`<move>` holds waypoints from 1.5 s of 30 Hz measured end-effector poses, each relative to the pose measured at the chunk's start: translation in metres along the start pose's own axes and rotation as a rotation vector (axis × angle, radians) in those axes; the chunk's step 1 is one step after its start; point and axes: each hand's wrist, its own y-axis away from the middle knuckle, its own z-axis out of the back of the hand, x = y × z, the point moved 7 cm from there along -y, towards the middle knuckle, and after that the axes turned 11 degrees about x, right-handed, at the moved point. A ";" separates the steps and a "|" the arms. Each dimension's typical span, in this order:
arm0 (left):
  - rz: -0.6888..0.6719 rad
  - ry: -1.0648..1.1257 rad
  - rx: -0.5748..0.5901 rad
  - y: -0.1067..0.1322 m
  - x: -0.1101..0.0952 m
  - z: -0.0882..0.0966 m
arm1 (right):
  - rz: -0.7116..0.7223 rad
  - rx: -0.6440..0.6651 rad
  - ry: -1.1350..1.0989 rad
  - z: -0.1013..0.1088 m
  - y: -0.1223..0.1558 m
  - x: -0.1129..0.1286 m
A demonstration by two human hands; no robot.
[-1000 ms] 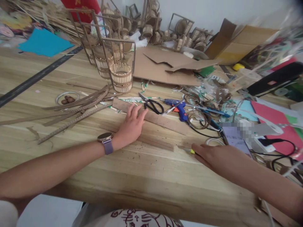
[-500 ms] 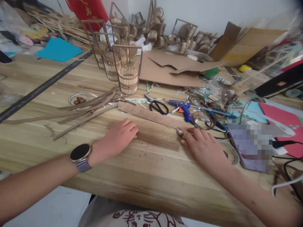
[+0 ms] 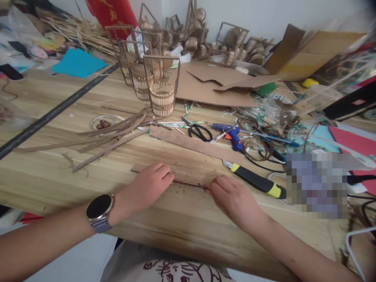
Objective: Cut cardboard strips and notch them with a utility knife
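Note:
A short brown cardboard strip (image 3: 188, 174) lies flat on the wooden table (image 3: 182, 223) in front of me. My left hand (image 3: 147, 187), a watch on its wrist, has its curled fingers pressed on the strip's left part. My right hand (image 3: 233, 197) grips the strip's right end at the near edge, fingers together. A black and yellow utility knife (image 3: 255, 180) lies loose just to the right of my right hand. Behind the short strip, a longer cardboard strip (image 3: 190, 144) lies at a slant.
Scissors (image 3: 197, 131) and a blue glue gun (image 3: 230, 134) lie behind the strips. Small woven baskets in frames (image 3: 161, 98) stand further back, with thin cardboard strips (image 3: 111, 135) to the left, flat cardboard sheets (image 3: 211, 86) behind, and cables and coloured paper (image 3: 352, 143) on the right.
My right hand has let go of the utility knife, which now lies on the table, and moved left onto the short strip. My left hand has drawn back to the strip's near edge.

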 end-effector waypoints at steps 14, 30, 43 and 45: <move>0.139 0.510 0.162 -0.020 0.035 0.003 | -0.268 0.368 -0.662 -0.004 -0.024 -0.034; 0.091 0.261 0.109 -0.006 0.030 0.015 | -0.213 0.305 -0.565 0.010 -0.013 -0.034; -0.005 0.394 0.114 -0.017 0.040 -0.003 | -0.428 0.334 -0.162 0.000 0.064 -0.122; -0.007 0.360 0.046 -0.014 0.043 -0.001 | -0.437 0.332 -0.127 0.005 0.064 -0.121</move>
